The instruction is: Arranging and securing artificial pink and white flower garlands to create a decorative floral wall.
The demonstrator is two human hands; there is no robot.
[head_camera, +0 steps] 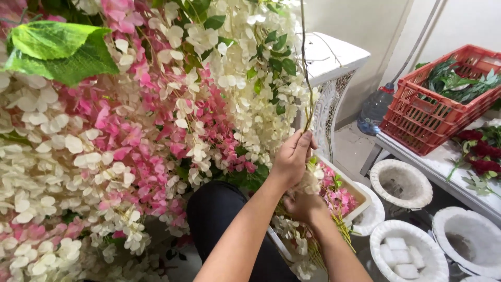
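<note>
Left hand (pixel 292 156) fingers pinch a thin stem (pixel 305 78) upright; right hand (pixel 304 205) grips flower sprays (pixel 334 201) (placement pending); next needs steady threading.

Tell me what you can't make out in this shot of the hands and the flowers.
- Head view: the right hand has its fingers buried in the white and pink sprays; its grip is hidden.
- The thin stem pinched by the left hand runs off the top edge; its upper end is cut off.
- The red crate is cut by the right edge.
</note>
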